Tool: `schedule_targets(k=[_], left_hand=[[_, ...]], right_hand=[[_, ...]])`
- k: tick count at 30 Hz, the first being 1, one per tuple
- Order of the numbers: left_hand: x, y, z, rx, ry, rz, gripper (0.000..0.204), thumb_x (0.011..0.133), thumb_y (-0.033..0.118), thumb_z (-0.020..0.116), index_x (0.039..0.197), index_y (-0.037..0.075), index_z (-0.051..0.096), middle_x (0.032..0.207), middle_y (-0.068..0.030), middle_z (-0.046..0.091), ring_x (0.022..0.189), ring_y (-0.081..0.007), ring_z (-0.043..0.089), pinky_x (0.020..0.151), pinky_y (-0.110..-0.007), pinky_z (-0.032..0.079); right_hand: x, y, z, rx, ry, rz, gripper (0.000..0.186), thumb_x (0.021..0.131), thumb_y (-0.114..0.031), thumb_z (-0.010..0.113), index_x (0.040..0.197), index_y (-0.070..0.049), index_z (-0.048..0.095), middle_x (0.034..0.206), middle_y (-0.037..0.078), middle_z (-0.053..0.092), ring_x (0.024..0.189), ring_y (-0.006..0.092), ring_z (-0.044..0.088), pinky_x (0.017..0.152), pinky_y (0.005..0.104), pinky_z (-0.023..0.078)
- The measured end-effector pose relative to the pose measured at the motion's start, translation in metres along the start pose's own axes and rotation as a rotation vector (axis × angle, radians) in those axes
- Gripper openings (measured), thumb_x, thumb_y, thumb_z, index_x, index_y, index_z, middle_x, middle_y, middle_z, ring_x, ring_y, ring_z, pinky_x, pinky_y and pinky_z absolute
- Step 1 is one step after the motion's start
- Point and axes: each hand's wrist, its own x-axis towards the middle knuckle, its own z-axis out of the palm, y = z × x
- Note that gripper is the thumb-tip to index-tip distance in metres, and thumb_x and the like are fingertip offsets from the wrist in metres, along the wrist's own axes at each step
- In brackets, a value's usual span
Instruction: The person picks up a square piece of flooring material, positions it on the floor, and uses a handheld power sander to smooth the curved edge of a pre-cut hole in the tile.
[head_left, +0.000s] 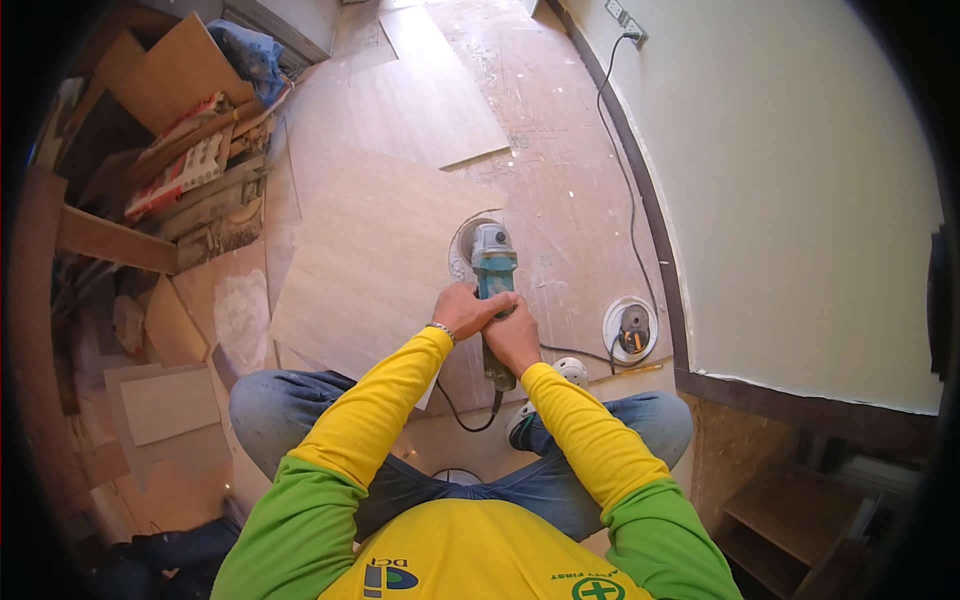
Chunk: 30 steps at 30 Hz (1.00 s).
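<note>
A teal and grey angle grinder [497,268] is in both my hands, its metal head pointing away from me. My left hand [464,309] is closed around the body from the left. Wrapped around its rear part from the right is my right hand [512,334], the thumbs close together on top. The head is at the right side of a large beige tile [365,250], beside a round, pale-edged shape [460,250] that it partly covers. Whether the disc touches the tile is hidden. A black cord curves from the grinder's rear end near my knees.
Another large tile [440,110] lies beyond. At right, a round white container [631,331] holds tools, with a pencil-like stick [638,370] nearby. A black cord [628,180] runs along the wall to an outlet [628,25]. Boards and boxes [185,150] are piled left.
</note>
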Motion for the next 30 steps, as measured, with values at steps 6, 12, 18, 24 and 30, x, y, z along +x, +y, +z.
schedule_targets(k=[6, 12, 18, 24, 30], left_hand=[[-0.0034, 0.0001, -0.0003, -0.034, 0.023, 0.021, 0.072, 0.077, 0.064, 0.075, 0.101, -0.004, 0.076, 0.095, -0.0253, 0.074, 0.09, -0.0349, 0.073, 0.082, -0.041, 0.055], [-0.0017, -0.0026, -0.0003, -0.038, 0.021, 0.015, 0.073, 0.077, 0.064, 0.075, 0.1, -0.005, 0.075, 0.094, -0.0246, 0.074, 0.089, -0.0342, 0.073, 0.081, -0.041, 0.055], [-0.0027, 0.0003, -0.001, -0.03, -0.003, 0.027, 0.073, 0.077, 0.065, 0.074, 0.101, -0.004, 0.075, 0.095, -0.025, 0.074, 0.09, -0.0347, 0.073, 0.082, -0.041, 0.055], [-0.0034, 0.0003, -0.0002, -0.045, 0.022, 0.042, 0.083, 0.074, 0.072, 0.071, 0.094, -0.009, 0.074, 0.099, -0.0322, 0.072, 0.096, -0.0432, 0.071, 0.087, -0.046, 0.055], [-0.0032, 0.0005, 0.0002, -0.029, 0.017, 0.037, 0.073, 0.078, 0.065, 0.074, 0.101, -0.005, 0.075, 0.097, -0.0276, 0.074, 0.092, -0.0371, 0.072, 0.083, -0.042, 0.055]], right_hand=[[-0.0037, -0.0031, -0.0018, 0.014, -0.008, 0.008, 0.063, 0.083, -0.043, 0.075, 0.127, -0.002, 0.057, 0.116, 0.031, 0.068, 0.113, 0.0475, 0.065, 0.095, 0.0492, 0.053], [-0.0018, -0.0017, -0.0008, 0.016, -0.001, -0.014, 0.064, 0.082, -0.043, 0.076, 0.126, -0.001, 0.057, 0.115, 0.031, 0.069, 0.112, 0.0471, 0.066, 0.094, 0.0491, 0.053], [-0.0038, -0.0025, -0.0023, -0.003, 0.0, -0.018, 0.061, 0.084, -0.044, 0.074, 0.125, -0.001, 0.057, 0.115, 0.032, 0.068, 0.111, 0.0481, 0.066, 0.093, 0.0495, 0.053], [-0.0046, -0.0023, -0.0012, -0.011, 0.01, -0.019, 0.057, 0.087, -0.043, 0.07, 0.124, -0.001, 0.057, 0.114, 0.033, 0.068, 0.11, 0.0487, 0.066, 0.093, 0.05, 0.053], [-0.0028, -0.0007, 0.0001, -0.007, 0.013, -0.018, 0.056, 0.088, -0.043, 0.069, 0.124, -0.002, 0.057, 0.113, 0.033, 0.068, 0.11, 0.0488, 0.066, 0.092, 0.0503, 0.053]])
